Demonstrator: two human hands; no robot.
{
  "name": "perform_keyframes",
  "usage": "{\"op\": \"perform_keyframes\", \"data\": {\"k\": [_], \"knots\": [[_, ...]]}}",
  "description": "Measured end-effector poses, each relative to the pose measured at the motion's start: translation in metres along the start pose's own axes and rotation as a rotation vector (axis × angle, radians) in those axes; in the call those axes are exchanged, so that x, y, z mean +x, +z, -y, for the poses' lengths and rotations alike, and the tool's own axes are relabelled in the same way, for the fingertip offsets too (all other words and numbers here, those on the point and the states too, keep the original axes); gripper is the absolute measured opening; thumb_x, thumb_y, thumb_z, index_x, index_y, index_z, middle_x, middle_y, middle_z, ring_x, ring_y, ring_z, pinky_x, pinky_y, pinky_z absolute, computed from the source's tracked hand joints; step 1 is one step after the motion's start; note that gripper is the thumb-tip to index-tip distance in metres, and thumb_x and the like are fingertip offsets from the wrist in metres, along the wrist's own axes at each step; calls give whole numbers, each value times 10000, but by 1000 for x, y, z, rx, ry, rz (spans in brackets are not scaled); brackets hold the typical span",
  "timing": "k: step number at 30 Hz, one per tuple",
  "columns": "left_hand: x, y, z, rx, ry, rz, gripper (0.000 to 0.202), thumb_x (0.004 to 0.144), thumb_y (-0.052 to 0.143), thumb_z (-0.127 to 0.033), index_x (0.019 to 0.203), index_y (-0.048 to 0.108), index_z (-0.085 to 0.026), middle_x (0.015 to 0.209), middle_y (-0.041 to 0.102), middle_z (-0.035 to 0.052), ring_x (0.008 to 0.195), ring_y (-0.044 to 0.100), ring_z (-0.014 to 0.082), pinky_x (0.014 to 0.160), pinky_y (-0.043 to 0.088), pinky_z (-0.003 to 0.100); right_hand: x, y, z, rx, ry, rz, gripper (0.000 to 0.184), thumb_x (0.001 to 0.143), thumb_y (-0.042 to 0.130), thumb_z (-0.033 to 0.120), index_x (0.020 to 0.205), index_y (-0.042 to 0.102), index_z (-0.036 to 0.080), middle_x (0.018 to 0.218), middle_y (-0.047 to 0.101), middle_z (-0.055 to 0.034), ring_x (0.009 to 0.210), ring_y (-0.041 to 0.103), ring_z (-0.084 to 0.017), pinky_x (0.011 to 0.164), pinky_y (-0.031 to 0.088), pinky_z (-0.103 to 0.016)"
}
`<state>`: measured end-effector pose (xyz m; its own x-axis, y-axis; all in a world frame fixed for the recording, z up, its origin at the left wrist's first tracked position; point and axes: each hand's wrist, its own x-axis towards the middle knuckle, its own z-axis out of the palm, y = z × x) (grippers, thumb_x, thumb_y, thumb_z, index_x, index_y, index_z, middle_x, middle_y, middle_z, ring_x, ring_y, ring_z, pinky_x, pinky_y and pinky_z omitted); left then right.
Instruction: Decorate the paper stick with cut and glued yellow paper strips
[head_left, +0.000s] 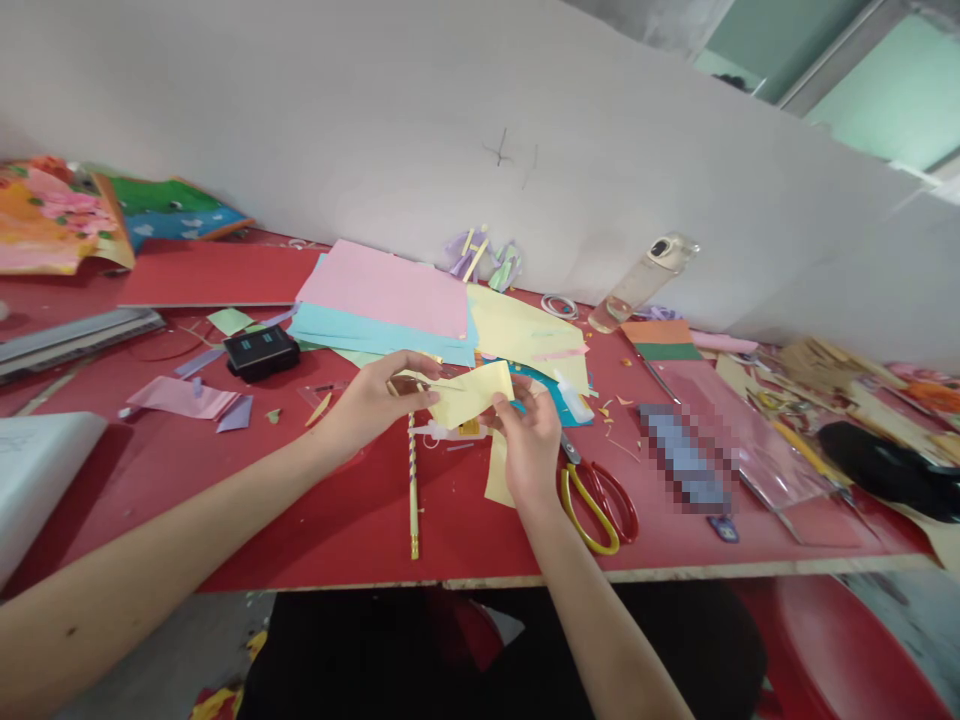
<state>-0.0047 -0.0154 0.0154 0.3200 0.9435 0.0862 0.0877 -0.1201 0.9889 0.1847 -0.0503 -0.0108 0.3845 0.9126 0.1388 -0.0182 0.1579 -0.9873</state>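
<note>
The left hand (382, 397) and right hand (531, 437) pinch opposite ends of a yellow paper strip (472, 394) above the red desk (330, 535). A striped pencil (413, 490) lies below the left hand, scissors (574, 462) beside the right wrist, colored sheets (394, 290) beyond.

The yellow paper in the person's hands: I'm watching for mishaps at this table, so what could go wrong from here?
The yellow paper, gripped by both the left hand and the right hand, could crease or tear if they pull unevenly. The scissors lie beside the right forearm, handles near the front edge of the table; a sweep of the arm might knock them off. The pencil, one end near that edge, might be nudged off too.
</note>
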Motion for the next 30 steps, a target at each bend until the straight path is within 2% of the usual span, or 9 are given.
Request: {"op": "perform_keyframes", "data": {"k": [4, 9, 11, 14, 17, 22, 24, 28, 30], "knots": [[1, 0, 1, 16, 32, -6, 216, 748, 664, -257, 935, 597, -174, 1169, 630, 77, 845, 626, 164, 713, 496, 288, -1, 1, -1, 30, 25, 69, 355, 773, 666, 334, 1082, 528, 226, 1018, 602, -50, 678, 640, -144, 547, 601, -299], [1, -1, 1, 74, 33, 22, 170, 763, 626, -218, 927, 597, -181, 1147, 633, 65, 769, 613, 136, 685, 488, 272, -3, 3, -1, -8, 20, 134, 409, 769, 687, 367, 1113, 516, 226, 878, 629, -15, 553, 563, -110, 414, 501, -219], [1, -1, 0, 80, 29, 23, 163, 775, 619, -228, 932, 605, -187, 1145, 635, 60, 770, 614, 138, 682, 484, 272, -3, 2, 0, -11, 14, 111, 382, 773, 688, 361, 1093, 535, 220, 862, 630, -7, 499, 530, -89, 398, 472, -213], [2, -3, 1, 44, 12, -3, 140, 802, 602, -256, 928, 612, -194, 1155, 635, 51, 816, 635, 152, 747, 482, 293, 0, -1, 4, 42, -25, -48, 315, 775, 691, 344, 1026, 564, 203, 822, 619, -5, 494, 547, -92, 399, 456, -216], [3, -6, 3, -12, -8, -35, 136, 826, 585, -273, 939, 615, -204, 1172, 626, 43, 836, 652, 156, 814, 472, 314, 2, -5, 8, 126, -51, -200, 289, 784, 684, 325, 1006, 552, 195, 883, 635, -31, 598, 632, -129, 465, 497, -237], [3, -5, 3, -89, -27, -20, 174, 828, 584, -276, 981, 618, -200, 1133, 640, 62, 877, 649, 177, 855, 471, 343, 3, -2, 7, 197, 69, -43, 298, 790, 668, 294, 1045, 556, 185, 1099, 638, -79, 889, 697, -211, 714, 585, -313], [2, -4, 1, -89, -18, -9, 176, 813, 598, -275, 968, 624, -196, 1159, 633, 72, 870, 648, 182, 850, 475, 353, 5, -2, 6, 117, 86, 17, 360, 790, 663, 325, 1101, 555, 179, 1130, 631, -94, 847, 700, -204, 670, 592, -305], [0, -4, -2, -79, 0, 22, 174, 812, 599, -287, 960, 631, -202, 1202, 616, 70, 841, 647, 176, 845, 474, 365, 1, -19, 13, -156, 43, -16, 578, 780, 672, 397, 1291, 455, 236, 1239, 576, -109, 467, 560, -67, 391, 477, -235], [0, -4, -4, -79, -7, 34, 164, 824, 589, -285, 961, 628, -205, 1201, 616, 66, 853, 646, 174, 855, 469, 362, -11, -37, 21, -296, -90, -80, 536, 809, 652, 386, 1296, 464, 264, 1238, 578, -92, 517, 563, -71, 451, 498, -240]]}}
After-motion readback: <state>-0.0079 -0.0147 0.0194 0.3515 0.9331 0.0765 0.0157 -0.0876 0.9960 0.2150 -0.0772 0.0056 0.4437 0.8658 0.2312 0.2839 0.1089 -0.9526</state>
